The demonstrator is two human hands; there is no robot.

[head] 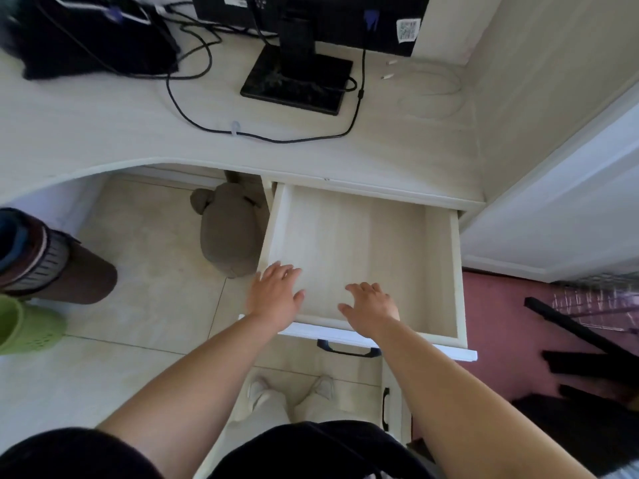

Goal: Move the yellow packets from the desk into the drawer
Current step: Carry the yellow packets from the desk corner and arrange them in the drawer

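**A:** Status, near to far?

**B:** Nearest me are my shoes (259, 392) on the tile. Just to their right is a lower door with a dark pull (386, 409). Above that the drawer (456, 271) stands open, its handle (349, 350) facing me.

**A:** Hands?

**B:** Both are over the drawer's front end and hold nothing. The left hand (275, 297) is at the front-left corner with its fingers straight and spread. The right hand (371, 307) is just past the front panel, fingers spread and loosely bent. I can't tell if either touches the drawer floor.

**A:** Packets?

**B:** I can't place them from this view. The inside of the drawer shows pale wood grain.

**A:** Surroundings? Anything in the way?

**B:**
- **Floor, left:** a grey plush (228, 229) sits just beside the drawer's left wall, partly under the desk (138, 133).
- **Floor, far left:** a green bin (24, 326) with a brown roll (52, 267) behind it, both well apart from the drawer.
- **Floor, right:** pink carpet (501, 323) with a black frame (570, 326) lying on it.
- **Desk top:** a black cable (193, 119) loops across the front, between the drawer and the monitor stand (297, 77).
- **Right of the stand:** a white cable (432, 95), coiled, near the wall.
- **Back left:** a black bag (93, 32), blurred.
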